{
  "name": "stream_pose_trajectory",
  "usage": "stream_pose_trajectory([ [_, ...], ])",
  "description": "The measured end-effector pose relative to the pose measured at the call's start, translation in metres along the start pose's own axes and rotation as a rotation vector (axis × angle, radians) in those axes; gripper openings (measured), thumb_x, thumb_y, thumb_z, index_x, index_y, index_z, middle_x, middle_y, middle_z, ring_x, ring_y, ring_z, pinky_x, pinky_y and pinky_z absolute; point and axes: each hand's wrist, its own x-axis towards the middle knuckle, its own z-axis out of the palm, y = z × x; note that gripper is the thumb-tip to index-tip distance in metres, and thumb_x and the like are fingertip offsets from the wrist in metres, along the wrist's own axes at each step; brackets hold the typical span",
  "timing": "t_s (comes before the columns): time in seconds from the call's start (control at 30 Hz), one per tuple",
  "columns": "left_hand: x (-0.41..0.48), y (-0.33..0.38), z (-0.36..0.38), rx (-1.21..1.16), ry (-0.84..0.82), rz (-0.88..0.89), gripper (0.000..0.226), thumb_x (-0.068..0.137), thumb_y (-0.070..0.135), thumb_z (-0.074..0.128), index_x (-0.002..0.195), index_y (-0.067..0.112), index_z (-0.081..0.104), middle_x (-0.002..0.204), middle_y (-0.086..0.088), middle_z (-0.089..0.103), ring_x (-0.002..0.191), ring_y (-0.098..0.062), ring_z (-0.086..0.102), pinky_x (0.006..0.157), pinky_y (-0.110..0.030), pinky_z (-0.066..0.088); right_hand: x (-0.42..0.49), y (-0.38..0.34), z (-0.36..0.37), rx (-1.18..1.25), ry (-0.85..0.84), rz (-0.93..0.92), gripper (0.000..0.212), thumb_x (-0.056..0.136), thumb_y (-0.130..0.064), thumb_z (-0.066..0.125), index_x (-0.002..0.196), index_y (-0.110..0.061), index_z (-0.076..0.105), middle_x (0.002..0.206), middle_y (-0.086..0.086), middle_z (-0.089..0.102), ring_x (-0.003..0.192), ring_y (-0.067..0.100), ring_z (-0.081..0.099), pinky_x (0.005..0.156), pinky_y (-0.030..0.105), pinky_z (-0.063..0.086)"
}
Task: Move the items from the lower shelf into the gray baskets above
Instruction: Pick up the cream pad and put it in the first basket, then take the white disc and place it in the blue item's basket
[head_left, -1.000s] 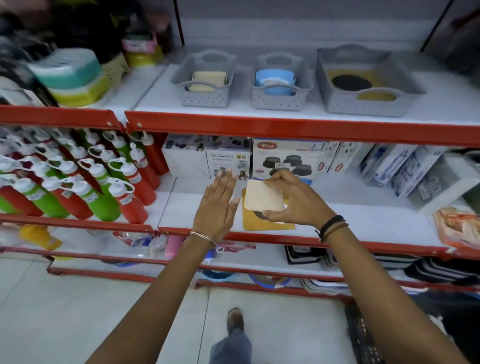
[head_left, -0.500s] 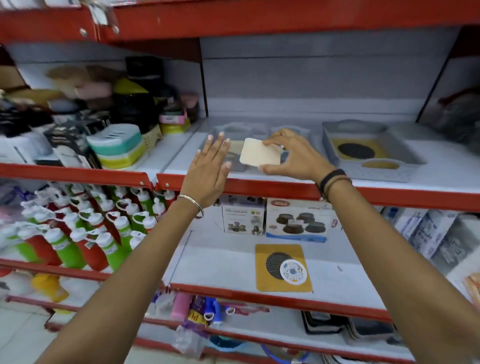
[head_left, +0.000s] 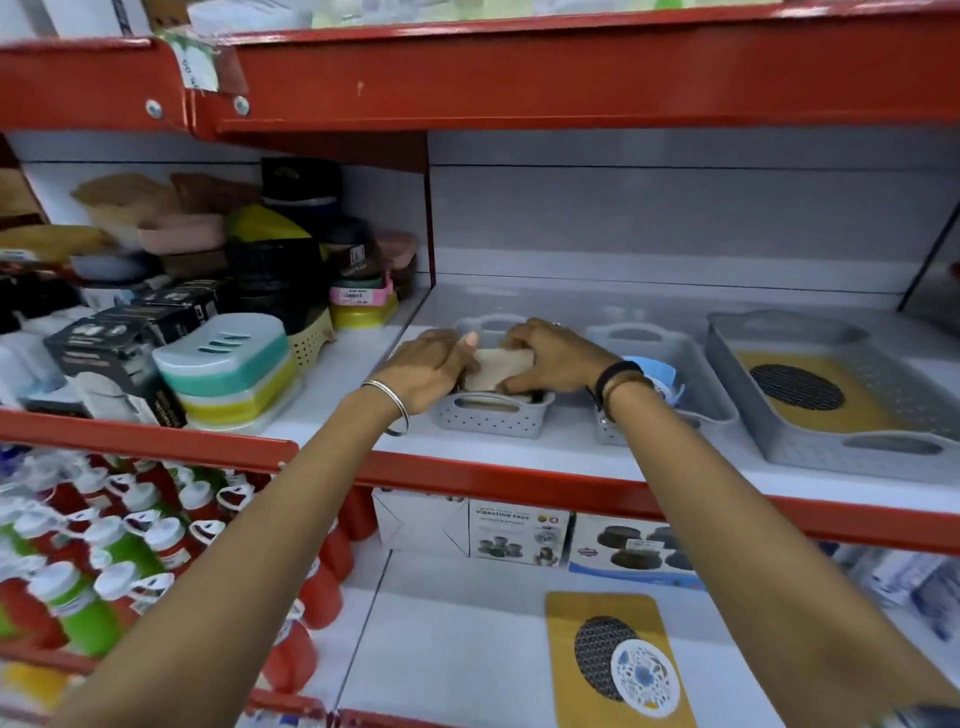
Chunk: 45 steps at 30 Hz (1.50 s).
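A cream square pad (head_left: 500, 368) sits at the top of the left small gray basket (head_left: 488, 415) on the upper shelf. My left hand (head_left: 428, 366) holds its left edge and my right hand (head_left: 556, 358) holds its right edge. The middle gray basket (head_left: 691, 364) holds a blue item (head_left: 657, 374), partly hidden by my right wrist. The large gray tray basket (head_left: 810, 452) at the right holds a yellow mat with a black round disc (head_left: 797, 387). On the lower shelf lies a yellow mat (head_left: 618, 660) with a black disc and a white patterned disc (head_left: 644, 675) on it.
Stacked soap dishes (head_left: 223, 369) and black boxes (head_left: 119, 353) crowd the upper shelf to the left. Red and green bottles (head_left: 104, 561) fill the lower left. Product boxes (head_left: 519, 532) stand at the back of the lower shelf. A red shelf edge (head_left: 519, 478) runs between the levels.
My right hand carried the cream pad up from the lower shelf to the left gray basket. My left hand rose beside it and now grips the pad too.
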Motion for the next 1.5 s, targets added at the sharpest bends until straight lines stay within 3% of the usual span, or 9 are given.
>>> stream_pose_trajectory([
  [0.07,0.001,-0.005,0.001,0.003,-0.008,0.028,0.085,0.085,0.063,0.002,0.091,0.017,0.073,0.108,-0.004,0.069,0.104,-0.024,0.06,0.097,-0.039,0.044,0.003,0.006,0.004,0.0,-0.05,0.005,0.053,0.072,-0.049,0.07,0.116,-0.021,0.057,0.125,0.001,0.056,0.113,0.022,0.052,0.096,0.036,0.042],
  [0.3,0.013,-0.012,0.002,0.216,0.063,0.062,0.092,0.079,0.065,-0.007,0.078,0.02,0.073,0.095,-0.006,0.072,0.093,-0.027,0.062,0.089,-0.039,0.046,0.009,0.009,0.005,0.044,-0.103,-0.015,0.032,0.087,-0.042,0.059,0.11,-0.022,0.067,0.126,0.0,0.063,0.112,0.023,0.058,0.101,0.039,0.045],
  [0.43,0.004,-0.001,0.007,0.24,0.175,0.091,0.083,0.082,0.06,0.001,0.099,0.013,0.067,0.106,-0.011,0.066,0.103,-0.029,0.057,0.088,-0.038,0.042,-0.013,0.006,-0.003,0.072,0.206,-0.074,0.03,0.09,-0.027,0.055,0.117,-0.017,0.063,0.123,0.003,0.064,0.108,0.021,0.06,0.096,0.036,0.048],
  [0.6,-0.035,0.044,0.027,0.043,0.458,0.29,0.047,0.095,0.035,0.026,0.115,0.01,0.06,0.127,-0.01,0.06,0.127,-0.025,0.047,0.102,-0.04,0.039,-0.078,-0.004,-0.013,0.142,0.521,-0.234,0.027,0.09,-0.022,0.057,0.114,-0.01,0.063,0.112,0.006,0.066,0.098,0.017,0.062,0.089,0.034,0.051],
  [0.8,-0.096,0.09,0.102,-0.026,0.664,0.526,0.044,0.091,0.021,0.042,0.133,0.008,0.034,0.144,-0.015,0.037,0.133,-0.024,0.039,0.105,-0.035,0.035,-0.17,0.009,0.02,0.019,0.577,-0.293,0.022,0.091,-0.019,0.054,0.105,-0.006,0.065,0.101,0.008,0.071,0.092,0.023,0.066,0.081,0.035,0.053],
  [0.97,-0.136,0.094,0.19,-0.037,0.484,0.495,0.042,0.091,0.02,0.042,0.132,0.011,0.034,0.144,-0.011,0.032,0.133,-0.026,0.039,0.106,-0.041,0.036,-0.235,0.046,0.082,0.112,0.386,-0.113,0.028,0.091,-0.024,0.049,0.108,-0.007,0.065,0.102,0.007,0.07,0.086,0.018,0.064,0.073,0.026,0.049],
  [1.13,-0.155,0.08,0.265,-0.009,0.21,0.261,0.046,0.091,0.021,0.044,0.135,0.01,0.036,0.149,-0.008,0.033,0.135,-0.022,0.031,0.106,-0.038,0.028,-0.267,0.089,0.16,0.028,0.1,0.157,0.032,0.088,-0.019,0.056,0.116,-0.005,0.062,0.114,0.017,0.067,0.097,0.036,0.065,0.083,0.043,0.049],
  [1.27,-0.165,0.066,0.315,0.017,-0.063,0.07,0.051,0.092,0.026,0.04,0.139,0.007,0.038,0.151,-0.014,0.036,0.14,-0.03,0.032,0.11,-0.048,0.035,-0.276,0.113,0.217,0.049,-0.167,0.356,0.049,0.085,-0.028,0.06,0.128,-0.007,0.051,0.129,0.016,0.056,0.113,0.035,0.055,0.093,0.042,0.042],
  [1.5,-0.158,0.051,0.367,0.123,-0.303,-0.164,0.062,0.095,0.036,0.033,0.149,0.013,0.013,0.161,-0.005,0.008,0.149,-0.023,0.004,0.119,-0.048,0.008,-0.265,0.131,0.265,0.082,-0.238,0.527,0.082,0.075,-0.05,0.067,0.14,-0.012,0.035,0.147,0.012,0.037,0.13,0.032,0.039,0.105,0.043,0.036],
])
